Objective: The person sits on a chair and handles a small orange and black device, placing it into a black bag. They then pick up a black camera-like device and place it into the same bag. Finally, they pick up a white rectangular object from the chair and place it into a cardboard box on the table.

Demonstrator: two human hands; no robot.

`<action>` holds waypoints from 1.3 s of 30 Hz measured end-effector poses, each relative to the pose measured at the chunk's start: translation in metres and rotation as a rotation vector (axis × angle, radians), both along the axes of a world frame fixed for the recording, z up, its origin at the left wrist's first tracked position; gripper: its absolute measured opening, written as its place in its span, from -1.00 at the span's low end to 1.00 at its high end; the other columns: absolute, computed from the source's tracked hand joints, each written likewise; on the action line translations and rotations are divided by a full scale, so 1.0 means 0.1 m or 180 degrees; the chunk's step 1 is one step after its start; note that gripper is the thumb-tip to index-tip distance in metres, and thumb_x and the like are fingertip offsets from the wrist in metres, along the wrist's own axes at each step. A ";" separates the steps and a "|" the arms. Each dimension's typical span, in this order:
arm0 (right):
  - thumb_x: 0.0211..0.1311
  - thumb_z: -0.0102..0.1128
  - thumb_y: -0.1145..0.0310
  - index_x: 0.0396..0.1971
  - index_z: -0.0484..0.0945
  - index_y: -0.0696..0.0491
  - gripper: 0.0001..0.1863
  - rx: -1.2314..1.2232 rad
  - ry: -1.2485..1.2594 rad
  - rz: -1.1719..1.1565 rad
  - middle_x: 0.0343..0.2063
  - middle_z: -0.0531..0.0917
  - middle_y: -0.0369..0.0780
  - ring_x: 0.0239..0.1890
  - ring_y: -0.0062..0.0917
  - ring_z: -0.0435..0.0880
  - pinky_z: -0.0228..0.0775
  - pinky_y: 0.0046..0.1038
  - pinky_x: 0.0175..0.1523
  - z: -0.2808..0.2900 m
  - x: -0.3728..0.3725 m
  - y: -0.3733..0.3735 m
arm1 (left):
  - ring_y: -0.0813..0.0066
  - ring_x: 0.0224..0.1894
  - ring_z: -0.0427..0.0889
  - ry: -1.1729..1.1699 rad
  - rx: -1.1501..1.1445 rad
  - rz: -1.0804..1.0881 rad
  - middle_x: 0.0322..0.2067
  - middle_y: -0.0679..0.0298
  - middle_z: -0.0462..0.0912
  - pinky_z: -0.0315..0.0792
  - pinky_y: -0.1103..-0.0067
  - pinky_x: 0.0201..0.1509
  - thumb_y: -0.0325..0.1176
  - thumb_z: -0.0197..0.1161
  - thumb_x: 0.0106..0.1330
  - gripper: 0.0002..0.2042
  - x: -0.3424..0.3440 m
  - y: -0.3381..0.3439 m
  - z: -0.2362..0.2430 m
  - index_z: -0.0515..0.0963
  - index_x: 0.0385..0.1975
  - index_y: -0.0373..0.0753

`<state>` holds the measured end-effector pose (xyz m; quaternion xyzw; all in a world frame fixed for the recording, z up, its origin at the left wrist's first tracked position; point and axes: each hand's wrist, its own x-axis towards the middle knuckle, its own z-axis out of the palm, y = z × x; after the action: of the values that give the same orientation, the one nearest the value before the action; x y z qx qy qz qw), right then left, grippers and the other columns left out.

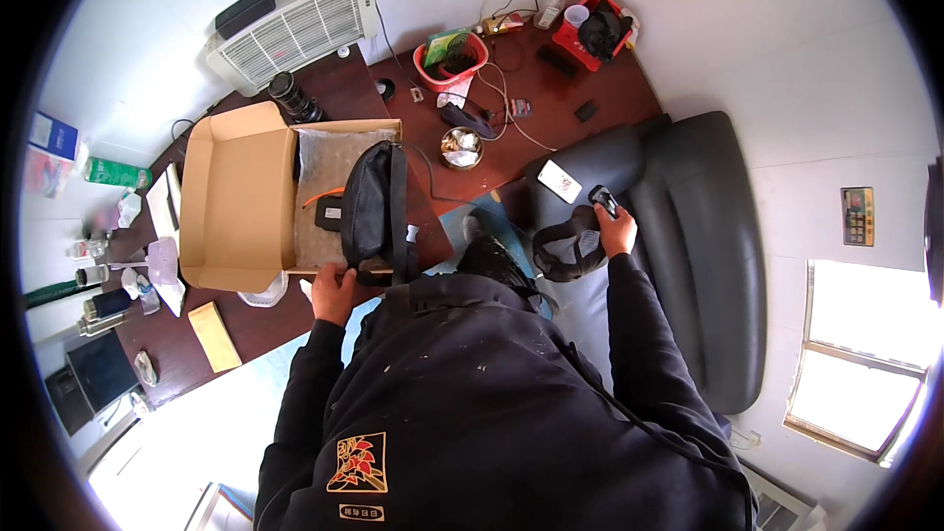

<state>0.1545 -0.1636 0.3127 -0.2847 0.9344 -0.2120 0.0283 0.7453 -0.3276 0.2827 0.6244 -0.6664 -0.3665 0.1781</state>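
Note:
My right hand point(618, 233) is closed on a small black object point(602, 200) with a glossy part, above the sofa. Below and left of it is a dark rounded fabric item with a grey mesh panel point(575, 248); whether the two are joined cannot be told. My left hand point(334, 293) is at the near edge of an open cardboard box point(241, 197), fingers curled by the lower end of a black bag point(369, 202). What they pinch is hidden. The bag lies over the box's right side, and a black item with an orange strip point(327, 213) is beside it on bubble wrap point(315, 162).
A white phone-like item point(559, 181) lies on the black sofa point(703, 256). On the dark red table point(403, 177) are a metal bowl point(460, 148), a red basket point(449, 61), a red bin point(590, 34), a camera lens-like cylinder point(293, 96), cables and a heater point(295, 34).

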 end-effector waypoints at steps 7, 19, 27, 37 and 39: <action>0.13 0.44 -0.15 -0.26 0.71 0.25 -0.36 0.0157 -0.0295 -0.0041 -0.35 0.75 0.10 -0.19 -0.04 0.77 0.54 -0.16 -0.05 -0.29 -0.21 -0.01 | 0.11 -0.30 0.77 -0.0483 0.0008 0.0092 -0.40 0.06 0.75 0.58 0.30 -0.18 -0.20 0.44 0.29 -0.73 -0.19 -0.08 0.17 0.64 -0.31 -0.32; 0.14 0.42 -0.17 -0.17 0.72 0.24 -0.34 0.0250 -0.0467 -0.0105 -0.27 0.76 0.13 -0.12 0.02 0.76 0.54 -0.14 0.03 -0.84 -0.89 -0.10 | -0.04 -0.28 0.76 -0.1209 0.0444 0.0280 -0.41 -0.01 0.74 0.59 0.20 -0.16 -0.19 0.49 0.15 -0.69 -0.27 -0.26 -0.05 0.64 -0.36 -0.32; 0.14 0.42 -0.15 -0.07 0.72 0.25 -0.31 0.0448 -0.0964 -0.0115 -0.19 0.77 0.12 -0.04 -0.01 0.76 0.53 -0.18 0.11 -1.23 -1.17 -0.19 | -0.09 -0.23 0.74 -0.1740 0.0522 0.0285 -0.38 -0.01 0.73 0.58 0.18 -0.13 -0.21 0.47 0.15 -0.69 -0.42 -0.27 0.06 0.56 -0.35 -0.32; 0.24 0.37 -0.19 -0.18 0.75 0.22 -0.35 0.0267 -0.0956 -0.0101 -0.31 0.76 0.12 -0.19 0.00 0.77 0.53 -0.10 -0.03 -1.80 -1.81 -0.70 | 0.09 -0.25 0.81 -0.1731 0.0973 0.1004 -0.36 0.00 0.79 0.63 0.32 -0.12 -0.38 0.52 0.04 -0.70 -0.52 -0.20 0.16 0.65 -0.27 -0.37; 0.23 0.37 -0.19 -0.20 0.74 0.25 -0.34 0.0251 -0.0953 -0.0091 -0.27 0.75 0.17 -0.13 0.09 0.75 0.52 -0.05 0.00 -2.00 -2.00 -0.77 | 0.13 -0.25 0.82 -0.1823 0.0963 0.0924 -0.36 0.00 0.80 0.64 0.34 -0.10 -0.44 0.50 0.01 -0.70 -0.59 -0.23 0.21 0.66 -0.25 -0.38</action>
<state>-0.0452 -0.2406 0.1129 -0.2353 0.9313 -0.2157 0.1754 0.6865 -0.3502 0.3037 0.8093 -0.5317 -0.2420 -0.0603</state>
